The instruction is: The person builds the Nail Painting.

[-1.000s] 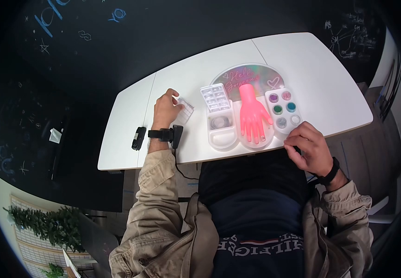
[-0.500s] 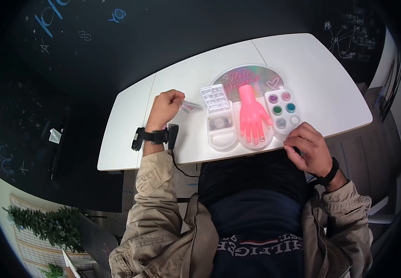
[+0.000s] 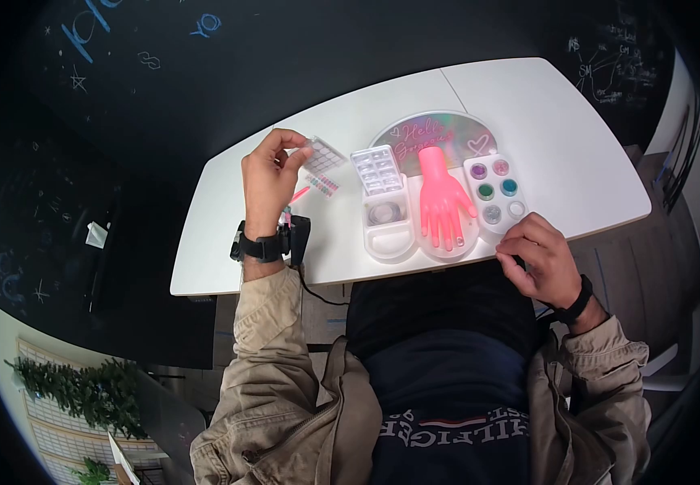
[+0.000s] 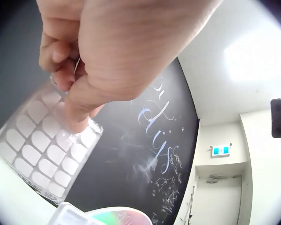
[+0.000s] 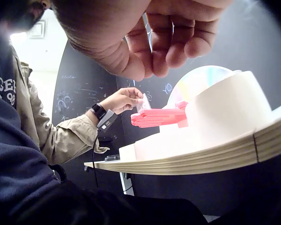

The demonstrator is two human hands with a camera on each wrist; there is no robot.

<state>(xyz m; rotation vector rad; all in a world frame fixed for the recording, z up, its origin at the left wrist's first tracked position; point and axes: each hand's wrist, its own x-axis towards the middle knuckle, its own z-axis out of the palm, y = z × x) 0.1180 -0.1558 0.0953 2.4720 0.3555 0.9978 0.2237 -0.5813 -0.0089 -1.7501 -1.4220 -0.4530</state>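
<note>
At about ten o'clock from the pink model hand (image 3: 442,202), over the table (image 3: 576,162), a clear sheet (image 3: 327,155) of white tabs hung pinched between the thumb and fingers of the left hand (image 3: 271,174). A colored strip (image 3: 322,185) lay near it, toward six o'clock. At four o'clock from the model, the right hand (image 3: 540,257) had loosely bent fingers and nothing visible in them. Handling the sheet well seemed to call for a light grip close to the rim, so the thin plastic would not crease; the free hand could best have steadied the opposite edge.
</note>
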